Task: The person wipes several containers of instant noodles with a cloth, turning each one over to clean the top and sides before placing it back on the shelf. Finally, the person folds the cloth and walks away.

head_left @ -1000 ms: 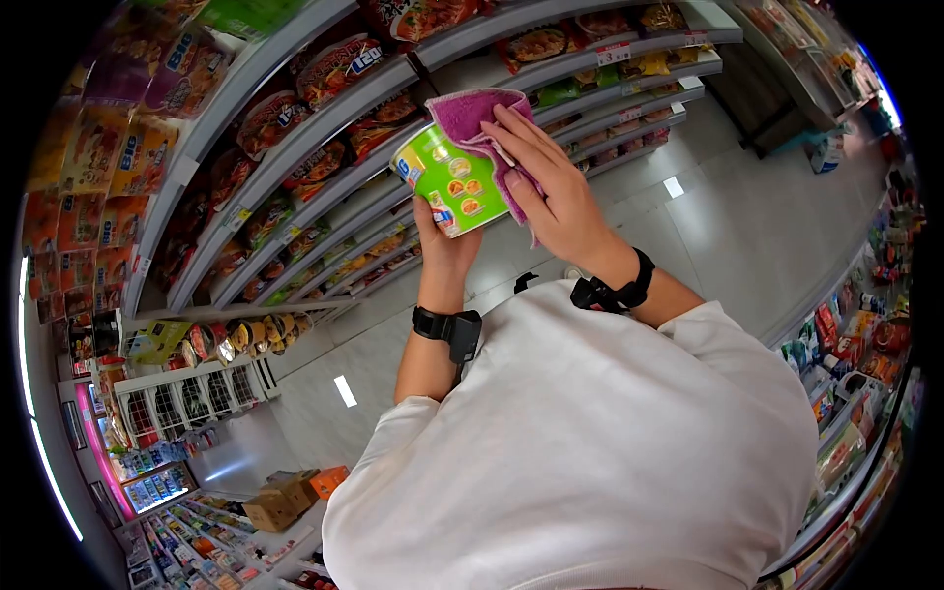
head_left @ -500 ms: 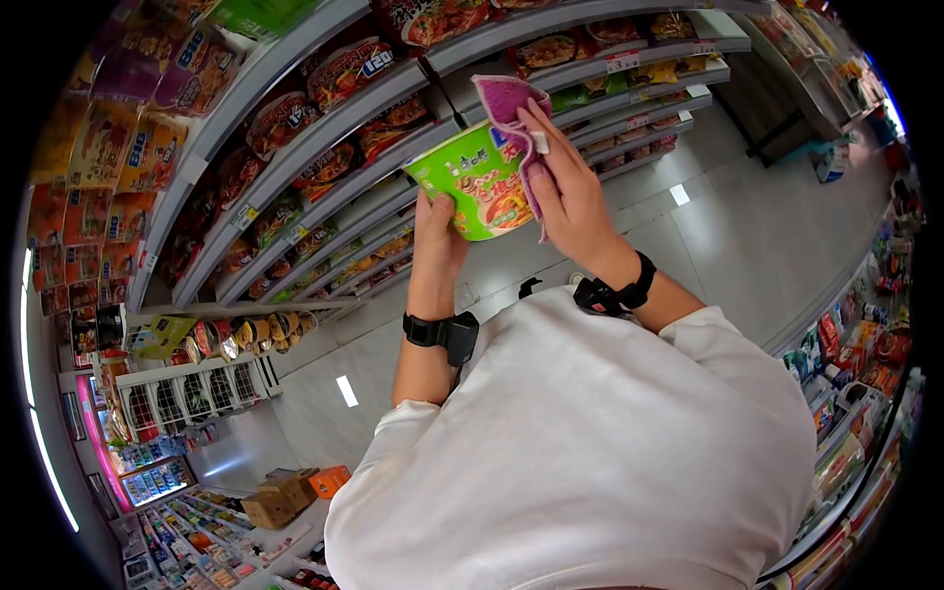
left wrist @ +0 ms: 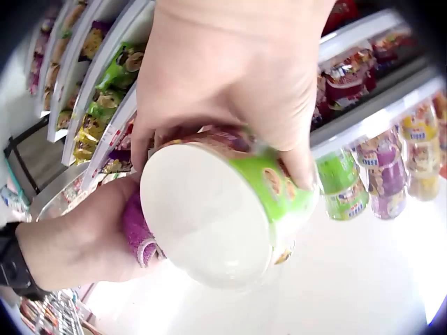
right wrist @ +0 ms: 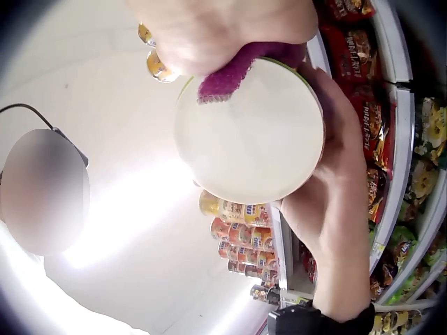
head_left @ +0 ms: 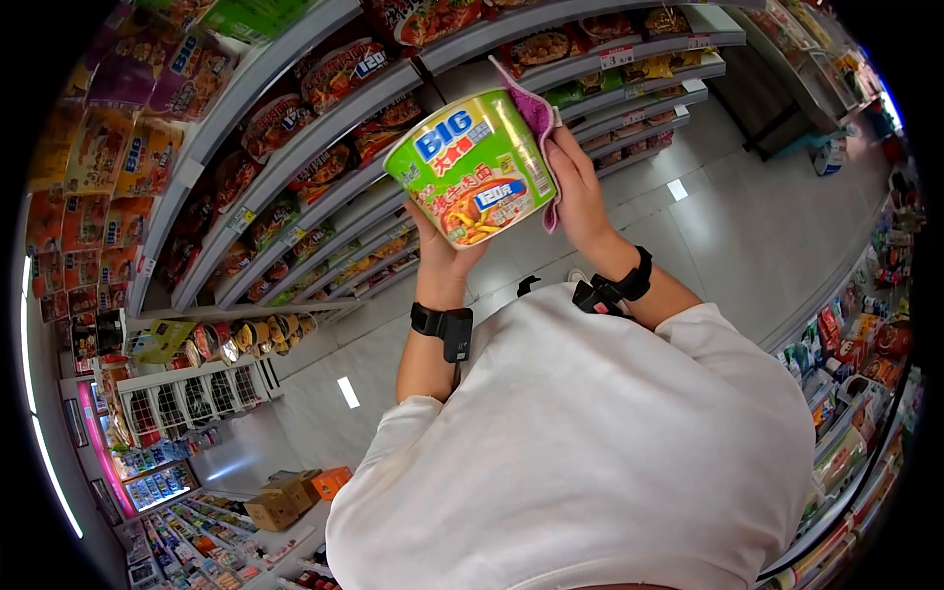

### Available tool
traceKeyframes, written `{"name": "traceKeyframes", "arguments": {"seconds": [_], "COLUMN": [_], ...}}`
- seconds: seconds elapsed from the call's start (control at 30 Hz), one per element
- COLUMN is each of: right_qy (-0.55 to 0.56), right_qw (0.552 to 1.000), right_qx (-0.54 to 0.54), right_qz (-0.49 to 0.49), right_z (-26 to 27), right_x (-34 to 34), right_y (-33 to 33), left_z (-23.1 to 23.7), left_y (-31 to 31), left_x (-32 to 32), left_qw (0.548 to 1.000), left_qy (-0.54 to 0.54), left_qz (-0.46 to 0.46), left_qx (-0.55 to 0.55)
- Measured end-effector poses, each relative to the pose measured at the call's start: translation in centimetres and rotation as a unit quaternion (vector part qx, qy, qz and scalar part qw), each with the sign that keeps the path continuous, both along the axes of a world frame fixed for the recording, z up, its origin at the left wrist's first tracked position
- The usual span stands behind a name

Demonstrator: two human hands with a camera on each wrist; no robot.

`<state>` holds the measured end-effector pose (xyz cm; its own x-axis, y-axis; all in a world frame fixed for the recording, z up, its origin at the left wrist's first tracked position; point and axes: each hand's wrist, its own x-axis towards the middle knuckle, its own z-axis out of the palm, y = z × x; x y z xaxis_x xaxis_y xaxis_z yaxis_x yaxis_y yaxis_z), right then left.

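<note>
A green instant noodle cup [head_left: 472, 167] with a "BIG" label is held up in front of the chest, its printed side facing the head camera. My left hand [head_left: 447, 251] grips it from below and to the left; the left wrist view shows the thumb [left wrist: 299, 167] bent against the green side. A plain white round end [left wrist: 206, 216] of the cup also faces that camera. On the cup's right side my right hand [head_left: 582, 202] holds a purple cloth [head_left: 536, 118] against it. Parts of both hands' fingers are hidden behind the cup and cloth.
Shelves [head_left: 393, 84] of packaged noodles run along the front, close beyond the cup. Hanging noodle packs [head_left: 118, 167] are at the left. Cardboard boxes [head_left: 280, 501] stand on the floor behind, and stocked shelves [head_left: 855, 374] line the right.
The cup has turned in the left hand, so the "BIG" label now faces the head camera. The right hand with the cloth has shifted from over the cup to its right side.
</note>
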<state>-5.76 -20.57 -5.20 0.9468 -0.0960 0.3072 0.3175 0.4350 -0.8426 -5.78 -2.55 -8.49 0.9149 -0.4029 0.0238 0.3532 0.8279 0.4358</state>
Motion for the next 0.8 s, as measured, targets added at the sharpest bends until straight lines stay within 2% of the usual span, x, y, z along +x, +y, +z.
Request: {"name": "traceKeyframes", "arguments": {"seconds": [0.03, 0.07, 0.1, 0.13, 0.17, 0.2, 0.33, 0.4, 0.43, 0.47, 0.5, 0.57, 0.6, 0.63, 0.67, 0.73, 0.77, 0.8], "right_qy": [-0.001, -0.008, -0.015, -0.015, -0.086, -0.156, -0.188, -0.176, -0.161, -0.144, -0.143, 0.010, 0.010, 0.039, 0.067, 0.094, 0.124, 0.124], "right_qw": [1.000, 0.998, 0.992, 0.992, 0.968, 0.925, 0.913, 0.924, 0.948, 0.968, 0.968, 0.999, 0.999, 0.998, 0.992, 0.988, 0.983, 0.983], "right_qx": [0.000, -0.056, -0.112, -0.112, -0.219, -0.321, -0.345, -0.328, -0.266, -0.203, -0.203, -0.038, -0.038, 0.023, 0.083, 0.104, 0.124, 0.124], "right_qz": [-0.001, -0.026, -0.051, -0.050, -0.093, -0.132, -0.110, -0.088, -0.064, -0.039, -0.039, 0.029, 0.029, 0.051, 0.073, 0.067, 0.061, 0.062], "right_z": [0.3, 0.9, 1.5, 2.0, 2.4, 2.9, 3.3, 2.9, 2.7, 2.4, 2.3, 2.1, 1.4, 0.3, -0.7, -1.9, -2.5, -1.9], "right_x": [0.0, 0.0, 0.0, 0.0, 0.0, -0.1, -0.6, -0.5, -0.2, -0.1, -0.2, -0.4, -0.1, 0.6, 1.1, 1.7, 1.9, 1.6], "right_y": [-0.3, -0.9, -1.3, -1.4, -1.4, -1.4, -1.1, -1.1, -1.0, -0.8, -0.7, -0.4, -0.5, -0.7, -0.8, -1.1, -1.2, -1.2], "left_z": [1.7, 2.3, 2.7, 3.0, 2.7, 2.3, 1.1, 0.8, 0.8, 0.9, 1.1, 0.8, 0.2, 0.2, 0.3, 1.6, 1.8, 2.0], "left_y": [-0.5, -0.4, 0.1, 0.5, 0.7, 0.7, 0.9, 0.5, 0.3, 0.1, -0.2, -0.5, -0.5, -0.5, -0.5, -0.8, -0.5, -0.5], "left_x": [-0.2, 0.0, 0.4, 0.6, 0.6, 0.5, 0.5, 0.2, 0.1, 0.0, -0.2, -0.4, -0.3, -0.3, -0.3, -0.1, 0.0, 0.0], "left_qw": [0.996, 0.996, 0.984, 0.962, 0.962, 0.962, 0.980, 0.998, 1.000, 1.000, 0.999, 0.998, 0.998, 0.997, 0.997, 0.992, 0.987, 0.987], "left_qy": [0.006, 0.005, -0.048, -0.100, -0.124, -0.122, -0.076, -0.014, 0.013, 0.013, 0.039, 0.063, 0.051, 0.039, 0.038, 0.078, 0.051, 0.050], "left_qz": [0.052, 0.052, 0.081, 0.110, 0.089, 0.090, 0.077, 0.040, 0.019, 0.018, 0.010, 0.002, -0.015, -0.031, -0.030, 0.028, 0.012, 0.013], "left_qx": [0.078, 0.078, 0.154, 0.229, 0.227, 0.227, 0.165, 0.048, 0.008, 0.009, 0.002, -0.005, -0.032, -0.060, -0.060, 0.099, 0.151, 0.151]}}
